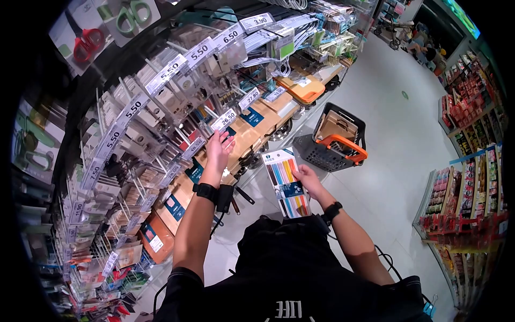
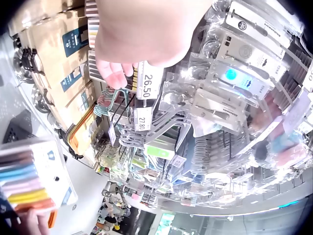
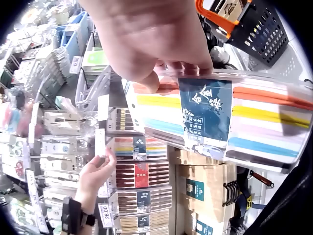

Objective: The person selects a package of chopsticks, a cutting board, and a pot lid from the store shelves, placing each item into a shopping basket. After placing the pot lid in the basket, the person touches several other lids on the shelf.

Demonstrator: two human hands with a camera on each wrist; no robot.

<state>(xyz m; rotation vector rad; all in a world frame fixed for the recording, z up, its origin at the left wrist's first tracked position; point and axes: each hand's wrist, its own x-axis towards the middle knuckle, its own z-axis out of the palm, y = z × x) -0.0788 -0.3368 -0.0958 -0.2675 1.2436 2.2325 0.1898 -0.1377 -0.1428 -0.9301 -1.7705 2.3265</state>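
Observation:
My right hand (image 1: 311, 182) (image 3: 151, 39) pinches the long edge of a clear pack of colored chopsticks (image 1: 280, 174) (image 3: 205, 115) (image 2: 24, 171), thumb on its front. A dark blue label crosses the pack's middle. My left hand (image 1: 220, 153) (image 2: 146, 32) (image 3: 95, 171) is raised at the shelf, its fingers loosely bent beside the 26.50 price tag (image 1: 223, 119) (image 2: 148, 81); whether they touch the tag is unclear. It holds nothing visible. Behind that tag hang similar chopstick packs, one multicolored (image 3: 124, 148) and one with a red label (image 3: 142, 176).
A black basket (image 1: 327, 155) with an orange handle stands on the floor, brown items inside. Wooden boards (image 1: 244, 134) line the lower shelf. Hooks with packaged utensils and price tags fill the left side. Another stocked shelf (image 1: 461, 209) stands across the aisle.

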